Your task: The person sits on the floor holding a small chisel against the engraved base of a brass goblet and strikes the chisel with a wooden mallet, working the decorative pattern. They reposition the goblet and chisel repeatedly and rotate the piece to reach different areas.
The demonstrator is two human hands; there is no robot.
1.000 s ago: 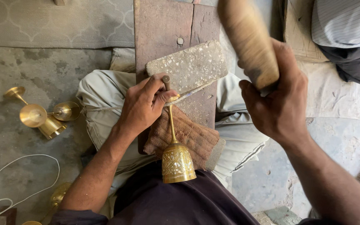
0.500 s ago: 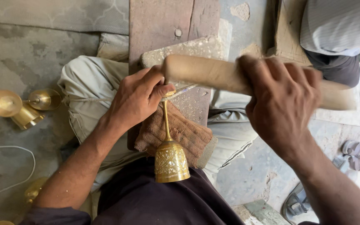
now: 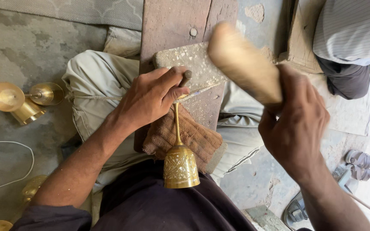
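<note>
A brass goblet [image 3: 180, 164] with an engraved cup lies along my lap, its stem pointing away from me over a brown cloth pad [image 3: 195, 136]. My left hand [image 3: 150, 96] grips a short dark metal punch [image 3: 186, 78] and presses the goblet's flat foot against a pitted stone block [image 3: 193, 64] on a wooden plank [image 3: 170, 21]. My right hand [image 3: 294, 122] holds a thick wooden mallet [image 3: 245, 64], blurred and raised above the block, to the right of the punch.
Several brass goblets [image 3: 20, 100] lie on the concrete floor at the left, with more brass pieces [image 3: 33, 188] at the lower left beside a white cord [image 3: 9, 179]. Another person in a striped shirt [image 3: 350, 30] sits at the upper right. A sandal [image 3: 358, 160] lies at the right.
The mallet went from raised, to lying low across the block, to raised again at a slant. My left hand has kept the punch on the goblet's foot.
</note>
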